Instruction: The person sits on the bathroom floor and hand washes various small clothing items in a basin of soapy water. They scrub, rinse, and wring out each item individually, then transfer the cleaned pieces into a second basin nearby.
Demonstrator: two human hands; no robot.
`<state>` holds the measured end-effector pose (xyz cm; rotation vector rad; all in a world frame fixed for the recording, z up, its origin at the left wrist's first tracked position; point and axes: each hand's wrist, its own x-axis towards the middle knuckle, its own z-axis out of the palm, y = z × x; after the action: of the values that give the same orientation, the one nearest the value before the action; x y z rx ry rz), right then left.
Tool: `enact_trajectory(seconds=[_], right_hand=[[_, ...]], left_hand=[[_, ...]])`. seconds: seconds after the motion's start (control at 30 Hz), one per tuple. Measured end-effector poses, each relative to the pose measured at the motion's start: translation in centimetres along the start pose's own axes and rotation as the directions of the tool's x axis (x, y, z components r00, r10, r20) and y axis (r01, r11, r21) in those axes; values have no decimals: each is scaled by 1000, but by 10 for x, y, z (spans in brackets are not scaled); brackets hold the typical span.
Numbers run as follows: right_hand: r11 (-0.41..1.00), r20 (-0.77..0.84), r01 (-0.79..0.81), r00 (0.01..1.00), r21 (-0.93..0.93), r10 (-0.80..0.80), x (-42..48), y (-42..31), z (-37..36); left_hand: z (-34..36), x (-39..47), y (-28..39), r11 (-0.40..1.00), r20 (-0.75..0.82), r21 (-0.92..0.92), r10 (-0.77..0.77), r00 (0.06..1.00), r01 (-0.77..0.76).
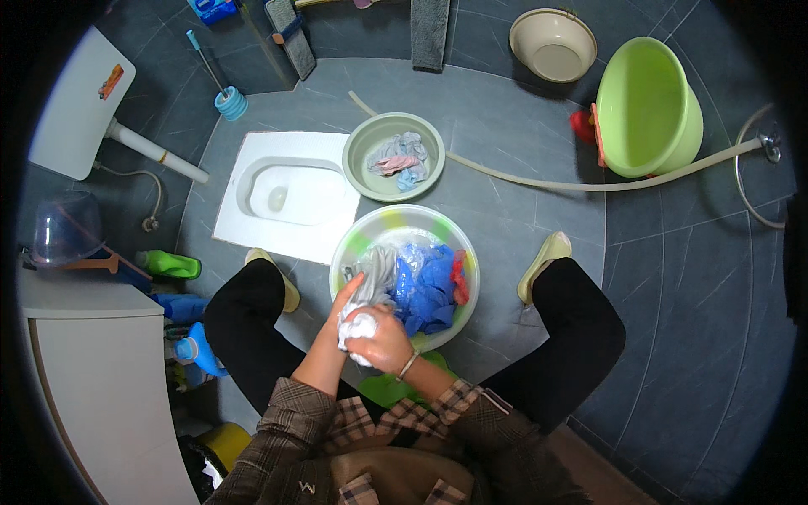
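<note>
Both my hands grip a wet white-and-grey cloth (pixel 377 268) over the near left side of a round plastic basin (pixel 473 265). My right hand (pixel 382 341) is closed around a bunched white part of it, and my left hand (pixel 341 315) holds it from the left, partly hidden by the cloth. The grey end hangs down into the basin. Beside it in the basin lie a wet blue cloth (pixel 429 293) and a red piece of fabric (pixel 459 278). Water and some suds show near the basin's far side.
A grey-green basin (pixel 435 142) with damp clothes (pixel 399 161) stands just beyond. To its left is a white squat toilet (pixel 227 218). A hose (pixel 536 183) crosses the tiled floor to a wall fitting. A green tub (pixel 650 107) leans at right; a grey-white cabinet (pixel 107 379) stands at left.
</note>
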<state>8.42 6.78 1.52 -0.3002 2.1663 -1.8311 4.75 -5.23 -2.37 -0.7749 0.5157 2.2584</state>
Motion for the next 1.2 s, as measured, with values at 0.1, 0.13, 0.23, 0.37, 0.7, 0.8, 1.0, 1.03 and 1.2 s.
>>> enact_trajectory(seconds=[0.1, 0.13, 0.23, 0.37, 0.7, 0.8, 1.0, 1.03, 1.2], right_hand=[[983, 74, -83, 995, 164, 72, -2, -12, -3], [979, 18, 135, 990, 150, -140, 6, 2, -5], [959, -120, -69, 987, 275, 106, 40, 20, -25], [870, -357, -412, 882, -272, 306, 97, 75, -64], [632, -96, -91, 995, -769, 26, 119, 154, -41], [584, 35, 31, 999, -811, -4, 116, 157, -23], [574, 105, 17, 987, -818, 120, 126, 204, -23], [580, 132, 13, 978, -814, 163, 132, 209, -25], [485, 162, -210, 771, -849, 616, 178, 196, -36]], left_hand=[[-5, 5, -5, 994, -112, -23, 106, 988, -109], [-8, 10, -8, 990, -144, -23, 133, 981, -138], [-20, 17, -12, 969, -268, -26, 229, 936, -245], [-4, 27, -15, 874, -462, 431, 427, 777, -225], [-46, 50, 15, -360, 106, 901, 724, 681, 242], [-66, 75, 14, -432, 82, 871, 598, 797, 234], [-79, 126, 9, -430, -128, 824, 493, 861, 369], [-80, 133, 10, -418, -129, 828, 508, 852, 374], [-79, 169, 43, -196, -501, 827, 167, 849, 527]])
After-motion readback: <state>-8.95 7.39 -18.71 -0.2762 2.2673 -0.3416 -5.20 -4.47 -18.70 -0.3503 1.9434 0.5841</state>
